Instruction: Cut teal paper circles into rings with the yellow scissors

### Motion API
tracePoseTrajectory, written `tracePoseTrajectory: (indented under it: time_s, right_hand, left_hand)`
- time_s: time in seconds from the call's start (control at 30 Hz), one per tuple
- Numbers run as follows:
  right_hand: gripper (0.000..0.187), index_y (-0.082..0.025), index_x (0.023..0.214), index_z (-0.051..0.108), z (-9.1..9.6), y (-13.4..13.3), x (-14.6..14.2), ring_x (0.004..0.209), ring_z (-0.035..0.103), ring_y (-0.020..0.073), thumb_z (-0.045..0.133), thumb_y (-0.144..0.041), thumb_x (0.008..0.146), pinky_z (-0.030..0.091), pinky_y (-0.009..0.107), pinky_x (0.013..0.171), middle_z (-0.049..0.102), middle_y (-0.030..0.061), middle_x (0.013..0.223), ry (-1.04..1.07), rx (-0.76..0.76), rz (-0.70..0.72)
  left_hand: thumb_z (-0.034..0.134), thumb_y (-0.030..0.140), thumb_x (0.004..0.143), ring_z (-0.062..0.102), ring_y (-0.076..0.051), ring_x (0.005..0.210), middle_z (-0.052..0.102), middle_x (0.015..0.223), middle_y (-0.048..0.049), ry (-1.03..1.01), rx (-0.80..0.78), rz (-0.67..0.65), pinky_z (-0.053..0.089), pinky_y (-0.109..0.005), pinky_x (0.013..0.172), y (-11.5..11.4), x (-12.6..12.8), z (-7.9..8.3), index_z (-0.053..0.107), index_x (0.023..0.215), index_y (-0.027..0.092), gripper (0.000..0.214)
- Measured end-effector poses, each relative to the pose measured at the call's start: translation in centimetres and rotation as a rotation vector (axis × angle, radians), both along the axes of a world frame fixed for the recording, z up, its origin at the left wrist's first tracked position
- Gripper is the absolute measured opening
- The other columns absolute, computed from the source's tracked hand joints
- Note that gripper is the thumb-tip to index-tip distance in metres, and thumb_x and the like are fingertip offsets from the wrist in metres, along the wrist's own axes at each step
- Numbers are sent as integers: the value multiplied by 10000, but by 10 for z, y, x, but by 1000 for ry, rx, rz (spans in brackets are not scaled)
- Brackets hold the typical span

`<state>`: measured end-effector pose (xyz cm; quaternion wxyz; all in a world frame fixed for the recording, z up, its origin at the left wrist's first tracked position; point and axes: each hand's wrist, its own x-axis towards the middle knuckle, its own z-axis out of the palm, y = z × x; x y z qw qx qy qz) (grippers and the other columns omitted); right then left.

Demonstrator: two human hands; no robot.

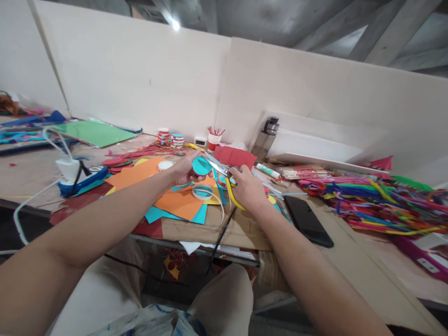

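Note:
My left hand [185, 169] is closed on a small teal paper disc [202, 166], held up over the desk. My right hand [247, 187] is closed on a pair of scissors [217, 166] with yellow handles, and the blades point left at the edge of the disc. Under the hands lie orange paper sheets [175, 201] and teal paper sheets [157, 214]. A roll of clear tape [202, 192] rests on the orange paper just below the disc.
A black phone [308, 220] lies right of my right hand. Coloured pipe cleaners [374, 205] are heaped at the right. A glue stick [268, 170], a red sheet [234, 157], a bottle [266, 137], a cup of sticks [213, 138], a green sheet [93, 133] and a blue power strip [82, 179] surround them.

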<state>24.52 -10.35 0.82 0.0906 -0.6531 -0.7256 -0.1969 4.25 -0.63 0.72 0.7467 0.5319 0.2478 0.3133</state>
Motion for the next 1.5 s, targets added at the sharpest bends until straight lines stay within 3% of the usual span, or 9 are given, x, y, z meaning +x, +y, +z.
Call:
tracePoseTrajectory:
  time_s: [0.23, 0.37, 0.5, 0.8, 1.1, 1.27, 1.5]
  right_hand:
    - [415, -262, 1315, 571, -1, 2, 1, 928, 622, 245, 483, -235, 910, 403, 302, 670, 606, 98, 1105, 5, -21, 22]
    - [406, -260, 1302, 583, -3, 3, 1, 917, 629, 251, 477, -224, 912, 391, 305, 661, 631, 101, 1080, 15, -7, 31]
    - [413, -251, 1311, 576, -4, 4, 2, 905, 632, 254, 457, -212, 917, 389, 312, 661, 649, 101, 1059, 48, 9, 16]
    - [397, -263, 1322, 553, -4, 3, 1, 897, 623, 240, 475, -268, 933, 401, 301, 663, 601, 103, 1121, 113, 20, 18]
    - [377, -237, 1300, 563, -6, 4, 2, 937, 614, 250, 490, -275, 933, 408, 303, 692, 593, 113, 1109, 92, 1, 33]
    - [370, -230, 1277, 583, -5, 4, 3, 922, 617, 249, 475, -239, 923, 400, 306, 688, 614, 110, 1075, 74, 4, 42]
    - [380, -233, 1264, 611, -3, 2, 0, 913, 618, 251, 460, -232, 916, 405, 309, 711, 651, 111, 1059, 108, 4, 63]
  left_hand:
    - [310, 760, 868, 464, -106, 337, 663, 626, -162, 59, 43, -11, 169, -183, 298, 4, -5, 2, 609, 745, 103, 732]
    - [265, 812, 835, 468, -117, 334, 677, 642, -180, 72, 57, -28, 161, -197, 297, 10, -8, 2, 639, 791, 100, 805]
    - [287, 784, 857, 502, -114, 380, 712, 735, -175, -34, 87, 4, 177, -186, 310, 9, -6, 2, 655, 898, 105, 773]
    - [337, 704, 908, 435, -77, 368, 694, 699, -135, -127, 113, 114, 230, -179, 333, 0, 3, 0, 626, 868, 105, 667]
    - [422, 692, 887, 444, -86, 369, 691, 698, -120, -56, 99, 68, 217, -183, 330, -4, 5, -5, 625, 884, 128, 600]
    - [389, 685, 903, 429, -88, 359, 678, 666, -112, -60, 113, 51, 213, -183, 327, -3, 3, -5, 629, 908, 130, 604]
    - [332, 736, 884, 399, -74, 338, 651, 624, -139, -46, 78, -12, 200, -183, 322, 4, -1, -6, 606, 747, 110, 697]
